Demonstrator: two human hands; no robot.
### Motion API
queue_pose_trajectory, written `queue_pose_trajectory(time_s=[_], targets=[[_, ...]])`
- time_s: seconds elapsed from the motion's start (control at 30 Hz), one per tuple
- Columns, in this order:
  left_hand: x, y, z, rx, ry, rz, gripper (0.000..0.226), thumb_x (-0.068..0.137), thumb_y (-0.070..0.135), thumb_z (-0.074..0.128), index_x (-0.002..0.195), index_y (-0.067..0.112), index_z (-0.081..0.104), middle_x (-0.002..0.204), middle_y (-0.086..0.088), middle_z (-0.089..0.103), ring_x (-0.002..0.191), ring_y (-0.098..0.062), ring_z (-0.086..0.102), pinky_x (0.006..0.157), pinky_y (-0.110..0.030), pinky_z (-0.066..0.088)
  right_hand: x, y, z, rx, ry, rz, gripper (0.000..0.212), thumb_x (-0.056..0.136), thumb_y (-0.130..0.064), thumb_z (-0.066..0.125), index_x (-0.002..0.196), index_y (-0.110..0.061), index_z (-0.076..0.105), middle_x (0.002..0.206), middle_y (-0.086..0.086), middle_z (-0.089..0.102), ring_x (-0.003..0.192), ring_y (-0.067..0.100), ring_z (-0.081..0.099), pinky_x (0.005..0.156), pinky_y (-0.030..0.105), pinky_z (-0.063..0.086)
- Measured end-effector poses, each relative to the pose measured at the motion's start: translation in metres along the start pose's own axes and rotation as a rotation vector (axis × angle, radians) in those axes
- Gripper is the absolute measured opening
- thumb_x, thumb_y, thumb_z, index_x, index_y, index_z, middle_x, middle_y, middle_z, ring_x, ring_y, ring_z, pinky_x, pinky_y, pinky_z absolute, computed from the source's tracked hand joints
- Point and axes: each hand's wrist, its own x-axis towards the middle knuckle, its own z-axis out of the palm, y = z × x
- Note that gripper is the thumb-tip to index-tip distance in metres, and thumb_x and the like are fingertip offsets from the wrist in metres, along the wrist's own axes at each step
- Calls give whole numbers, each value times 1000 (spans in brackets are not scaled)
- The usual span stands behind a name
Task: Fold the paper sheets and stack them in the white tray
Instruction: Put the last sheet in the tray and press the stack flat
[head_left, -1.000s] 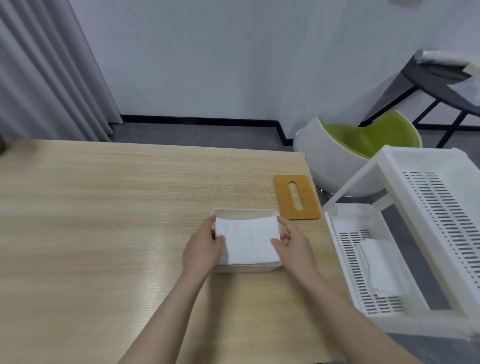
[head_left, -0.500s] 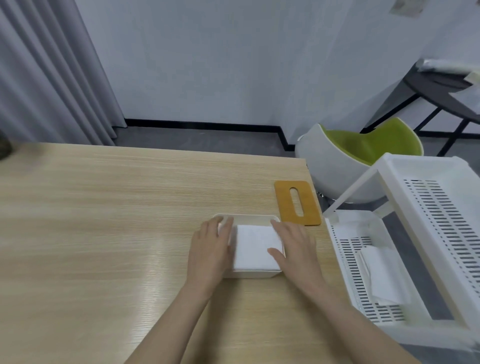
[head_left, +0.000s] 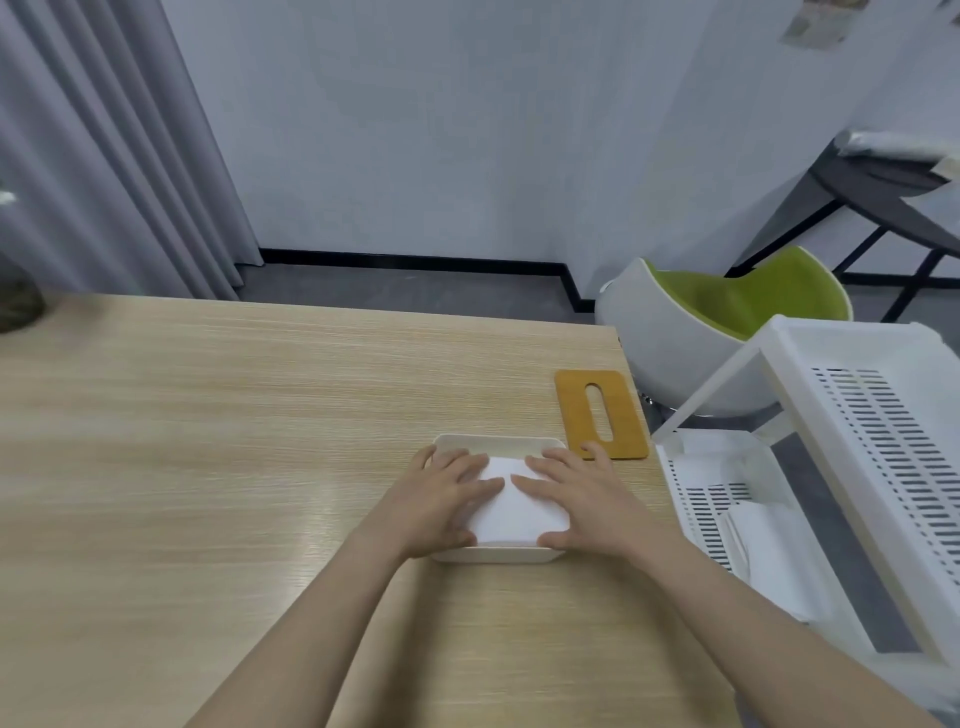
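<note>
A small white tray (head_left: 498, 445) sits on the wooden table (head_left: 208, 441) near its right edge. Folded white paper (head_left: 511, 512) lies inside it. My left hand (head_left: 441, 499) rests flat on the paper's left part, fingers spread, thumb at the tray's near wall. My right hand (head_left: 582, 499) lies flat on the paper's right part, thumb at the near right corner. Both palms press down on the paper; neither hand grips anything. Most of the tray's inside is hidden by the hands.
An orange board with a slot (head_left: 600, 413) lies just beyond the tray at the table's right edge. A white slatted rack (head_left: 857, 441) stands to the right, with white sheets (head_left: 763, 551) on its lower shelf. A green-and-white chair (head_left: 717, 322) is behind.
A second ago both hands held the folded paper by its sides over the tray. They let it down into the tray and now lie flat on top of it.
</note>
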Motion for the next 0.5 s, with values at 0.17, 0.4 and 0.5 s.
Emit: queue_pose_trajectory(time_s=[0.17,0.4,0.5], targets=[[6,5,-5,35,-42,4,77,91,45,59,154,38,14,164,-2,7,150,-21,4,121,-44,-3,5,-1,-3,39,-36,11,86,85,-56,57,152,-37,5,161,-3,10,146,16,9,114,43,-8],[14,7,-17,57,-95,5,85,86,45,65,154,39,15,162,-5,10,148,-21,14,119,-42,2,10,-4,-8,41,-55,6,94,83,-52,62,153,-32,2,160,0,12,145,16,12,113,41,-3],[12,7,-17,74,-60,20,85,85,45,65,154,39,15,159,-5,16,144,-21,20,116,-40,5,9,-2,-8,61,-19,-15,91,83,-49,60,153,-30,4,155,0,21,141,15,17,108,36,1]])
